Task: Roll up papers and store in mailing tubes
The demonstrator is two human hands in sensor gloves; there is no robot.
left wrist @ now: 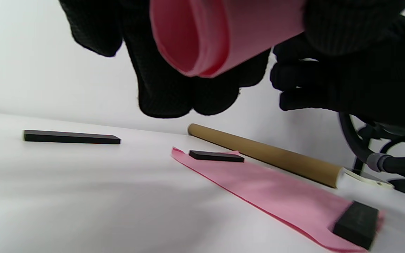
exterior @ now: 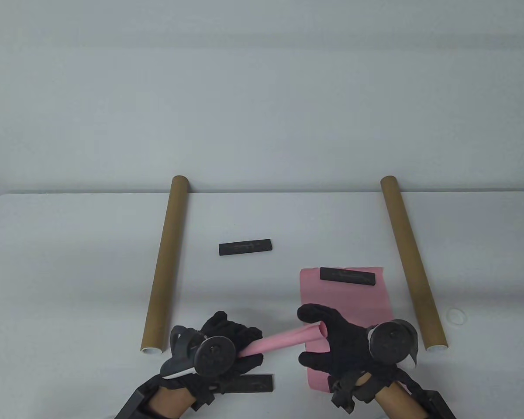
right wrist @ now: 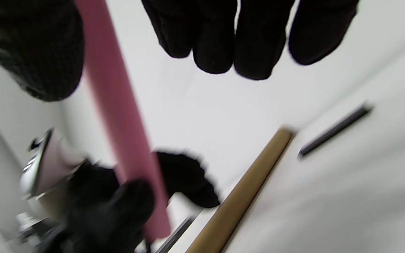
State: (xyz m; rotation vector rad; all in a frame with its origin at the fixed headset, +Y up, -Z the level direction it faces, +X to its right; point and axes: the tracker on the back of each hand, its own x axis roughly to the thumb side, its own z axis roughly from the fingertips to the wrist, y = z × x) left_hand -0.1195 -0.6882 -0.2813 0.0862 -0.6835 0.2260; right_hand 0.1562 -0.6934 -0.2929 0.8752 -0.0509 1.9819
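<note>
A rolled pink paper (exterior: 284,340) hangs level above the table's front edge between my two hands. My left hand (exterior: 244,345) grips its left end; the roll's open mouth (left wrist: 195,38) shows in front of the curled fingers (left wrist: 164,88). My right hand (exterior: 308,336) cups the right end, with the thumb (right wrist: 30,52) beside the roll (right wrist: 118,123) and the fingers (right wrist: 223,35) apart from it. A flat pink sheet (exterior: 345,305) lies under the right hand. Two brown mailing tubes lie on the table, one on the left (exterior: 163,266) and one on the right (exterior: 412,262).
Three black bar weights are out: one mid-table (exterior: 246,247), one on the flat sheet's far edge (exterior: 347,276), one at the front under my left wrist (exterior: 255,384). A white cap (exterior: 456,315) lies right of the right tube.
</note>
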